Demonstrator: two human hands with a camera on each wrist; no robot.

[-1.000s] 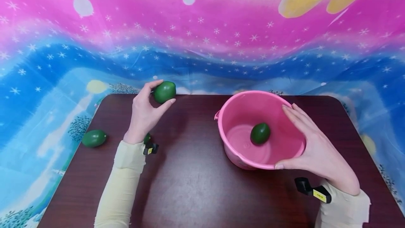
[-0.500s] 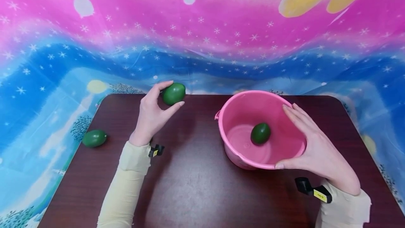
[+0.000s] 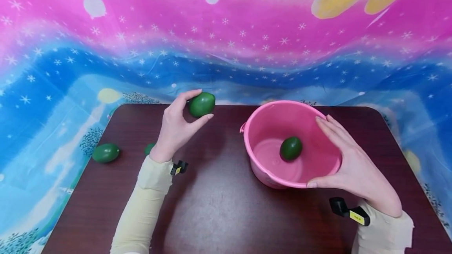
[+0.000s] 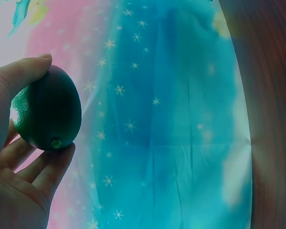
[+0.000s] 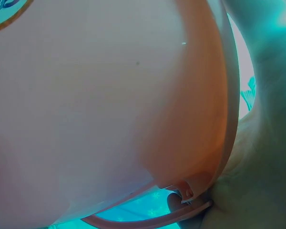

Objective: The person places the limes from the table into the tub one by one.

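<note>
Now | left grip (image 3: pixel 175 128) pinches lime (image 3: pixel 201 104) | right grip (image 3: pixel 347 164) holds bucket (image 3: pixel 259 120)

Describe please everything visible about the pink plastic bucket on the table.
The round pink plastic bucket looks smooth and glossy, with a rolled rim and a small lug on its left side. It stands tilted toward the left on the dark brown table. The right hand grips its right rim. One green lime-like fruit lies inside.

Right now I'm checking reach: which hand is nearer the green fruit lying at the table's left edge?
Left. The left hand is up and right of that green fruit, gripping another fruit. The right hand holds the pink bucket, far across the table.
</note>
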